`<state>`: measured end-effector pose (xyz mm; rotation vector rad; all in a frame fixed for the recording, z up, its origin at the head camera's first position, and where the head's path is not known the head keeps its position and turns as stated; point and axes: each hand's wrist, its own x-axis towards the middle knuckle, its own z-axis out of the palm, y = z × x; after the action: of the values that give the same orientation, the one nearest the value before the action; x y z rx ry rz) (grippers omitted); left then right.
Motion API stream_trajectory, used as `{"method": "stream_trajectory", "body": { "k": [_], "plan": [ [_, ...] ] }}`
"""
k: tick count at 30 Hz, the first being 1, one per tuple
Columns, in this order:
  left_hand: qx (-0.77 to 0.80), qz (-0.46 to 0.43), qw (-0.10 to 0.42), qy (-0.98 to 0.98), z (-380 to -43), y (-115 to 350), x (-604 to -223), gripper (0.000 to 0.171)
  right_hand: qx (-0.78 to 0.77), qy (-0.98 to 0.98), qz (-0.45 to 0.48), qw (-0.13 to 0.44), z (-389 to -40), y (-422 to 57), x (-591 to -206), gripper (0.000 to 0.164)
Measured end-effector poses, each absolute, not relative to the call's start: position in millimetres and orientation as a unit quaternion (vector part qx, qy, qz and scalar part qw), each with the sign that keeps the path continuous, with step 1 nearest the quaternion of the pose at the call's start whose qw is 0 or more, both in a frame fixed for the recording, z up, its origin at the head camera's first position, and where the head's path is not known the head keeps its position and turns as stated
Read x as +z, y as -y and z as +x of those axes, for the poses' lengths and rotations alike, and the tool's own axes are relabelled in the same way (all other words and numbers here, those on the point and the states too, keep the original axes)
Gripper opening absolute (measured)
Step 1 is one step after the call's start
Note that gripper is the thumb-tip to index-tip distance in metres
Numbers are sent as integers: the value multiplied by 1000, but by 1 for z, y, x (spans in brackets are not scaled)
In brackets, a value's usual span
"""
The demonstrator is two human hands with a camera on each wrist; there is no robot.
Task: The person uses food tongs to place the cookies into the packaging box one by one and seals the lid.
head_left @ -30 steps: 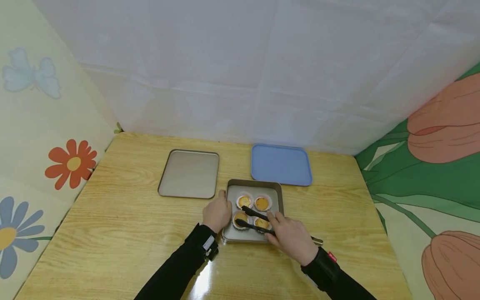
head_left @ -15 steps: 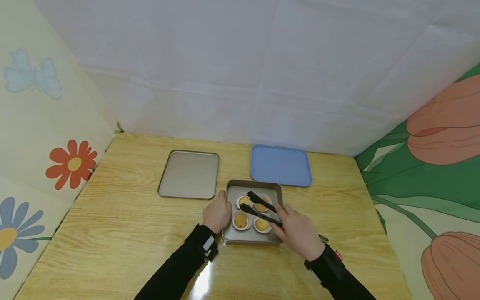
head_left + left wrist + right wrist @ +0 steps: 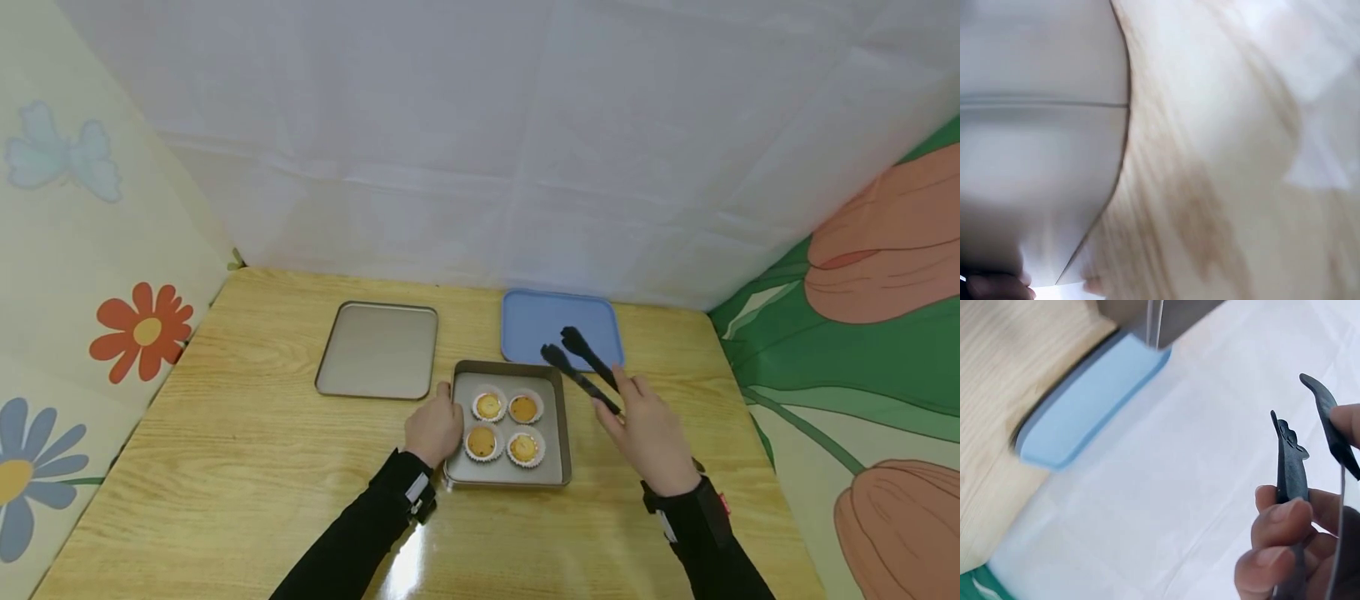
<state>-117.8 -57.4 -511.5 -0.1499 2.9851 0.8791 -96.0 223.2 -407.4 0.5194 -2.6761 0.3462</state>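
Observation:
In the head view a deep square baking pan [image 3: 551, 454] holds several small muffins [image 3: 523, 448] in white paper cups. My left hand [image 3: 435, 427] grips the pan's left wall; the left wrist view has the pan's side [image 3: 1041, 150] up close, with fingertips [image 3: 999, 286] at the lower left. To the right of the pan, my right hand [image 3: 651, 437] holds black-tipped tongs [image 3: 588, 375]. Their tips are spread apart with nothing between them, overlapping the near edge of a blue tray [image 3: 558, 321]. In the right wrist view, thumb and fingers hold the two tong arms [image 3: 1293, 472].
A flat grey metal tray [image 3: 378, 350] lies at the back left of the wooden table [image 3: 247, 467]. Behind the table hangs a white cloth [image 3: 420, 150]. Patterned panels with flowers [image 3: 146, 329] stand at both sides.
My right hand has lifted the tongs from over the muffins and carried them right and away from me, toward the blue tray. The left hand, pan and muffins stay in place.

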Motion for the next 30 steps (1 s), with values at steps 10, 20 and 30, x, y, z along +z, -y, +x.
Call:
{"method": "stream_trajectory", "body": {
  "k": [10,20,30],
  "plan": [
    [284,-48,12,-958,-118,57,-511,40,143,960,52,235,-97,-281,-396,54],
    [290,-48,24,-955,-116,58,-509,41,140,969,-103,174,-84,-339,-403,59],
    [292,-50,18,-955,-116,59,-510,41,134,971,-163,115,-73,-370,-420,62]
  ]
}}
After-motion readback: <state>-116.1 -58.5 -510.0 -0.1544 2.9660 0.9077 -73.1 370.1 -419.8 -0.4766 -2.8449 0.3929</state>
